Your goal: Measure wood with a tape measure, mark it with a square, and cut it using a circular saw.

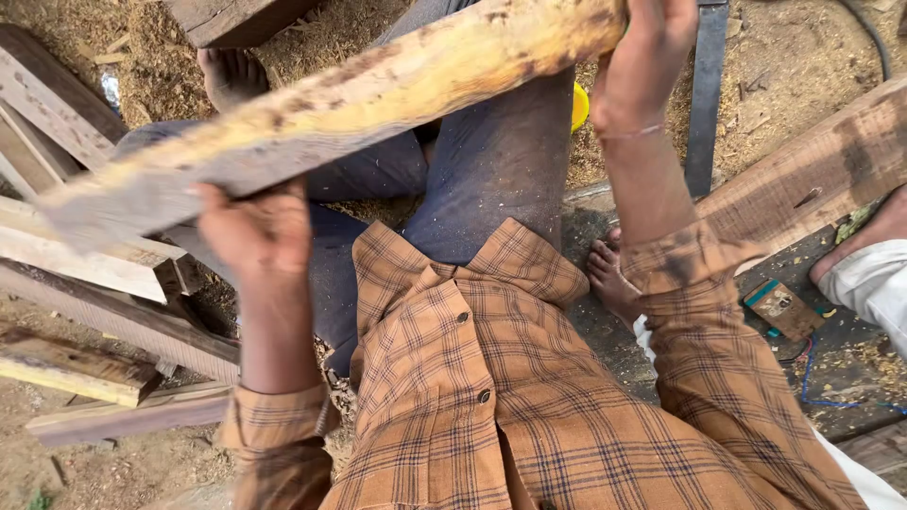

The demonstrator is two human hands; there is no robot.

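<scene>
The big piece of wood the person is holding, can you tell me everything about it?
The plank is long, pale yellowish rough wood with dark brown stains and a greyer, worn lower-left end. It slants from lower left up to upper right, held in the air above the person's knees. The left hand grips its lower edge; the right hand grips its upper end.

The ground is bare earth covered with sawdust and wood shavings. Rough timber offcuts lie stacked at the left. A heavy plank runs diagonally at the right. Illumination is even daylight.
</scene>
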